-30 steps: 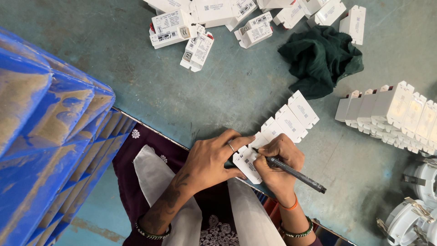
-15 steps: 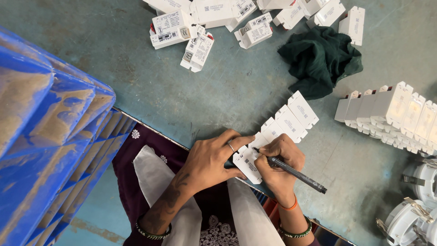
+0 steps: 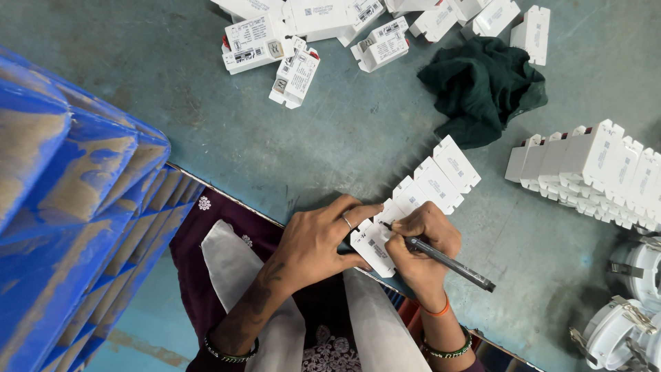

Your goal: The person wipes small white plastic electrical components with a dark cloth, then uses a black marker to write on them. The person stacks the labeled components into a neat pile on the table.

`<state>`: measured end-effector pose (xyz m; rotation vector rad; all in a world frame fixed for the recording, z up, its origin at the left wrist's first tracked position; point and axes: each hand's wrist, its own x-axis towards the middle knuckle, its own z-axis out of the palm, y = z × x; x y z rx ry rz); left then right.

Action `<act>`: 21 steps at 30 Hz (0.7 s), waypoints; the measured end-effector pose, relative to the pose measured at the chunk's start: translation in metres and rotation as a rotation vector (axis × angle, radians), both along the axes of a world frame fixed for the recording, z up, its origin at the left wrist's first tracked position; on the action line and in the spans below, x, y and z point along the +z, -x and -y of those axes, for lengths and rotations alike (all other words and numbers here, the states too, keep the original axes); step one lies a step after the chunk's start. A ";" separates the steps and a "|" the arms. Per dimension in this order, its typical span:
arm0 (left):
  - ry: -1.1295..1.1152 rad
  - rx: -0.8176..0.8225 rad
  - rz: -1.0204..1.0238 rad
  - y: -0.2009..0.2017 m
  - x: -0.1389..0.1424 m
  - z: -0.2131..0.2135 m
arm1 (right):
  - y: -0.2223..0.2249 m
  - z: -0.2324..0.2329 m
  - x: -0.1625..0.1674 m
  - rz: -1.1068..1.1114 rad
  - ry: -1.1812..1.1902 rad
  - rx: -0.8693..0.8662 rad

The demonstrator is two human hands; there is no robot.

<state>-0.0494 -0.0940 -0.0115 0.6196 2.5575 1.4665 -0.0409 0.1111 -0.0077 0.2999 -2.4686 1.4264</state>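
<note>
Head view: looking straight down on a grey-green worktable, with both hands at its near edge in the lower middle of the frame.
Row of white modules: a short line of flat white plastic units laid side by side, its long axis slanting from lower left to upper right, near end at the table edge and far end pointing toward the dark green cloth.
Pen: black, its long axis slanting from upper left to lower right; the tip is on the nearest module, the cap end points to the lower right of the frame.
Left hand: forearm comes up from the bottom of the frame, palm down; fingers spread and mostly straight, forefinger stretched along the top of the nearest module, thumb at its lower edge, pinning it flat. A ring shows on one finger, a bangle on the wrist.
Right hand: wrist bent inward, fingers curled tightly about the pen in a writing grip, knuckles resting on the row.
Loose white modules: scattered across the top of the frame.
Second row of modules: standing packed together at the right edge.
Blue crates: stacked, filling the left side.
Round white housings: lower right corner.
</note>
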 end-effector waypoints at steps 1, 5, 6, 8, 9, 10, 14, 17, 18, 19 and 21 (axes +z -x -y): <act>0.003 0.000 0.001 0.000 0.001 0.000 | 0.000 0.000 0.000 0.002 0.013 -0.005; 0.011 -0.002 0.008 0.001 0.003 0.000 | 0.001 0.001 0.001 -0.001 -0.010 -0.023; 0.010 -0.001 0.006 0.001 0.003 0.000 | 0.001 0.001 0.001 -0.006 -0.017 -0.017; 0.007 0.001 0.003 0.001 0.003 0.000 | 0.001 0.001 0.002 -0.007 -0.028 -0.016; 0.000 0.001 0.006 0.001 0.003 0.000 | 0.001 0.001 0.002 -0.005 -0.032 -0.019; -0.007 0.001 0.009 0.001 0.004 0.000 | 0.001 0.001 0.002 -0.002 -0.035 -0.022; -0.017 0.011 -0.006 0.001 0.005 0.000 | 0.001 0.002 0.001 -0.001 0.003 -0.046; -0.004 0.007 0.015 0.001 0.005 0.000 | 0.000 0.003 0.002 -0.002 -0.016 -0.056; -0.005 0.007 0.009 0.000 0.005 0.000 | 0.000 0.003 0.002 -0.002 -0.022 -0.054; -0.006 0.007 0.004 0.000 0.005 0.000 | 0.001 0.003 0.002 -0.003 -0.028 -0.053; -0.008 0.006 -0.006 0.000 0.004 0.000 | 0.001 0.003 0.003 -0.007 -0.032 -0.048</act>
